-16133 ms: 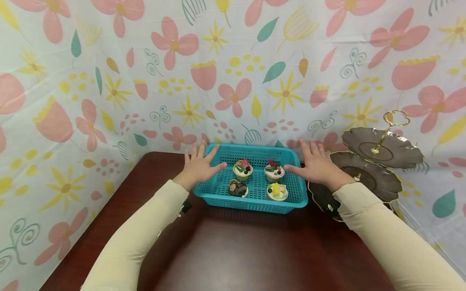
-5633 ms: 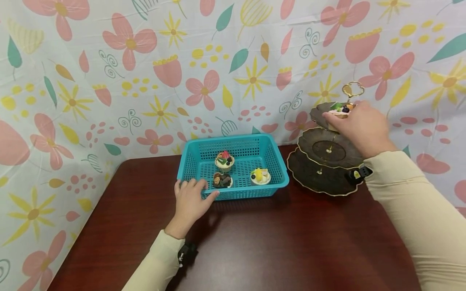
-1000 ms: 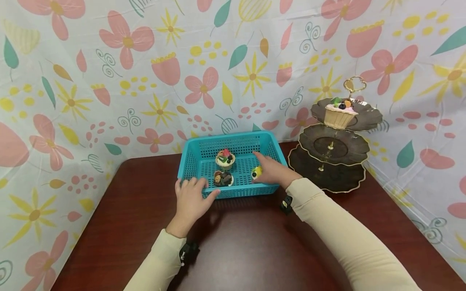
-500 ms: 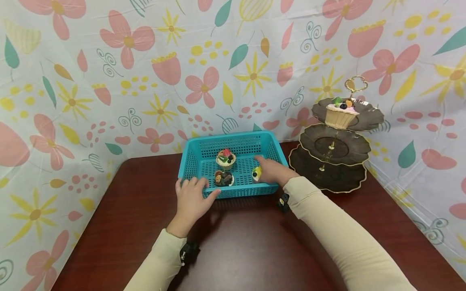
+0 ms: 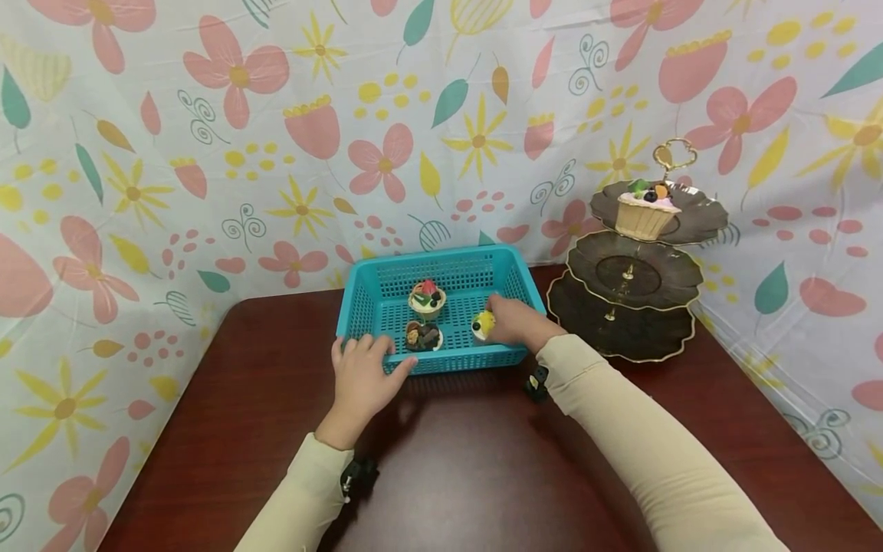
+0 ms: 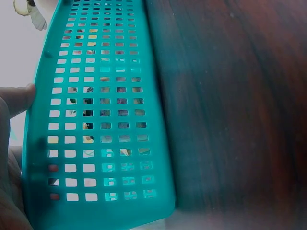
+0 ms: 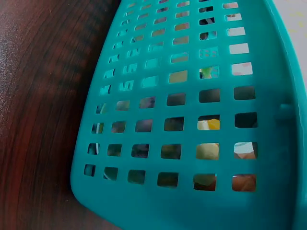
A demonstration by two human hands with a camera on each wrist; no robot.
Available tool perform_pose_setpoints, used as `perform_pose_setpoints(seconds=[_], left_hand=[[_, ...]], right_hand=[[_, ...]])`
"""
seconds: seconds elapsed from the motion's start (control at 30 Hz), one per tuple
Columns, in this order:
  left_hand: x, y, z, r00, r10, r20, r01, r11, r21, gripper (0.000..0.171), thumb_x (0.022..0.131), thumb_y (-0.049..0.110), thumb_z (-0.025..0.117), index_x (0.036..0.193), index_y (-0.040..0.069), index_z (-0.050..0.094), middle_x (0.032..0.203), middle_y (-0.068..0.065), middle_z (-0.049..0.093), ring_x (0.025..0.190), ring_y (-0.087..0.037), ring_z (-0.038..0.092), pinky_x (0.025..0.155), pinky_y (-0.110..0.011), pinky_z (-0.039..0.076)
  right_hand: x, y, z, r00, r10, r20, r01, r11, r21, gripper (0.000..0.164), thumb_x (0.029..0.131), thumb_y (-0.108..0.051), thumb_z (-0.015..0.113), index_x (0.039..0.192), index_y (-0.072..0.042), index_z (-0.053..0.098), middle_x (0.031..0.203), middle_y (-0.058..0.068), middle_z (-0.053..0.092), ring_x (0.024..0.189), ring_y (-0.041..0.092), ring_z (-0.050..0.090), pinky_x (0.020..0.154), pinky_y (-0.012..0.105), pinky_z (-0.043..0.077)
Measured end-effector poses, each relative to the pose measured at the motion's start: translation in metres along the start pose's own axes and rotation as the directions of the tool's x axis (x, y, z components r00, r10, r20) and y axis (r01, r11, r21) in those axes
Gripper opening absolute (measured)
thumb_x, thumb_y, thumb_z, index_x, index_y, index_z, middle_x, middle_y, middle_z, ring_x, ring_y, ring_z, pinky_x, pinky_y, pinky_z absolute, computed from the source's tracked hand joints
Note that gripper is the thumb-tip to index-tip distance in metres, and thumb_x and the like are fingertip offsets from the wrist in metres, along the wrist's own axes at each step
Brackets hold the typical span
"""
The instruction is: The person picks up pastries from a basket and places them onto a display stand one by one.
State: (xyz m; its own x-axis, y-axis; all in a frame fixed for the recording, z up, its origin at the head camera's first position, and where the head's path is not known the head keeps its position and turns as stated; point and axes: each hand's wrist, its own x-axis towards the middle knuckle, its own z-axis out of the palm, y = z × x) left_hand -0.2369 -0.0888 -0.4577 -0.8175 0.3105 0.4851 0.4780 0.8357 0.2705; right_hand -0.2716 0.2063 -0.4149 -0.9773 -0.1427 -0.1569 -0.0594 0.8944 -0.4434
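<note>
right hand is down from the stand and into the basket, fingers curled round the yellow cake. i'd pinch low, off the topping, keeping it level. cake sits against those fingers, basket's near right part. left hand rests loosely on the near left corner, gripping nothing.

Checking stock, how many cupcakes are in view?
4: a pink one on the stand's top tier; in the basket, a strawberry one, a dark one nearer, a yellow one in the right hand.
</note>
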Motion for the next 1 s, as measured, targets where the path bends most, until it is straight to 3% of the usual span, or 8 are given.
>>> perform_pose_setpoints(seconds=[0.4, 1.0], left_hand=[[0.0003, 0.0005, -0.0015, 1.0, 0.003, -0.006, -0.003, 1.0, 0.003, 0.04, 0.089, 0.056, 0.07, 0.091, 0.017, 0.06, 0.084, -0.003, 0.057, 0.085, -0.03, 0.053, 0.11, -0.069, 0.021], [0.0002, 0.0013, -0.002, 1.0, -0.005, 0.019, 0.005, 1.0, 0.007, 0.041, 0.09, 0.057, 0.068, 0.092, 0.016, 0.06, 0.086, -0.004, 0.058, 0.086, -0.031, 0.053, 0.11, -0.068, 0.02]], right_hand=[[-0.0041, -0.0035, 0.0004, 0.994, -0.02, -0.111, 0.022, 1.0, 0.014, 0.065, 0.082, -0.036, 0.078, 0.129, -0.001, 0.05, 0.109, 0.015, 0.064, 0.09, 0.026, 0.06, 0.081, 0.042, 0.052], [-0.0072, 0.0005, 0.0052, 0.959, -0.067, -0.274, 0.084, 0.995, 0.053, 0.067, 0.074, -0.047, 0.077, 0.121, -0.007, 0.051, 0.101, 0.008, 0.06, 0.087, 0.023, 0.058, 0.076, 0.039, 0.051]])
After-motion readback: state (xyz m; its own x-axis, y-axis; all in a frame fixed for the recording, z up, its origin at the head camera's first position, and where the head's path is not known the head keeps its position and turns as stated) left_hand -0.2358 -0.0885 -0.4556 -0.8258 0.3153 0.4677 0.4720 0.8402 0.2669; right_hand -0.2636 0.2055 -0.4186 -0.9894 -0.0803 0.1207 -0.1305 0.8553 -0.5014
